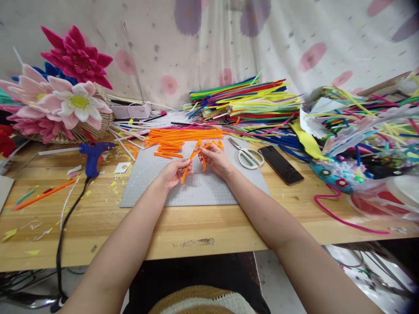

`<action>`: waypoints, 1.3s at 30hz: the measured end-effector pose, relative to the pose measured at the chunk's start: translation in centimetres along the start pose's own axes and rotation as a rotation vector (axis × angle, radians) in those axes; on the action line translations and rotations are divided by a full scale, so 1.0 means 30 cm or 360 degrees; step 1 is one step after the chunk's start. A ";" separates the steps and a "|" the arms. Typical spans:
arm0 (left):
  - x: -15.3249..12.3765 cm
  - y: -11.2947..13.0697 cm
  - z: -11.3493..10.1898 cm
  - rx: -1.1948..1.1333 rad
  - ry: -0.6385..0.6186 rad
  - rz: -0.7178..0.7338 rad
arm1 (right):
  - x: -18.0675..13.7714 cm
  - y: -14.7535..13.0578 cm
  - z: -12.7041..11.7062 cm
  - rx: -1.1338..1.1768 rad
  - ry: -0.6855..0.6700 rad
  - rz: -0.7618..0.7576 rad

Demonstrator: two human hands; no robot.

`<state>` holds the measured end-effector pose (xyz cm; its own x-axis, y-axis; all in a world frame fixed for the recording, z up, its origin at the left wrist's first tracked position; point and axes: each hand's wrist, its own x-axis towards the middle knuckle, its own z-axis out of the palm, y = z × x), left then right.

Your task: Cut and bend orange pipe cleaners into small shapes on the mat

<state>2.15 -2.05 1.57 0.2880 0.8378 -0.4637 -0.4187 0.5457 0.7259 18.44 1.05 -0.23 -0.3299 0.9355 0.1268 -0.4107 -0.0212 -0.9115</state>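
Observation:
Between my two hands, above the grey cutting mat [147,183], is a bent orange pipe cleaner [185,173]. My left hand [175,172] pinches it with one end pointing down toward me. The fingers of my right hand [214,158] are closed on the orange pipe cleaner's other part, where a short piece hangs below them. Just beyond my hands lie a bundle of long orange pipe cleaners [186,134] and a stack of shorter cut ones [168,148]. Some orange bent pieces [218,144] show behind my right hand. Scissors [249,158] rest on the mat to the right.
A blue glue gun [92,157] with a black cord stands at left, near fluffy flowers [77,102]. To the right lies a phone [280,165]. Colourful pipe cleaners [262,102] are heaped at the back. A pink strand [347,220] curls near the front edge.

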 end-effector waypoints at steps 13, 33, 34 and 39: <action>-0.007 -0.006 0.009 -0.0024 -0.0062 0.0034 | -0.003 -0.014 -0.005 0.0092 -0.0023 0.0036; 0.013 0.002 -0.005 0.0094 0.0350 0.0509 | 0.007 0.003 -0.024 -0.0078 0.0028 0.0236; 0.014 0.004 -0.007 0.0081 0.0348 0.0499 | 0.008 0.003 -0.025 -0.0064 0.0036 0.0230; 0.017 0.007 -0.011 0.0088 0.0322 0.0451 | 0.014 0.016 -0.028 -0.0040 0.0078 0.0229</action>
<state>1.93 -1.50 1.33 -0.0116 0.9450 -0.3268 -0.4088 0.2938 0.8641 18.82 1.71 -0.93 -0.3414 0.9396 -0.0246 -0.3405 -0.1480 -0.9285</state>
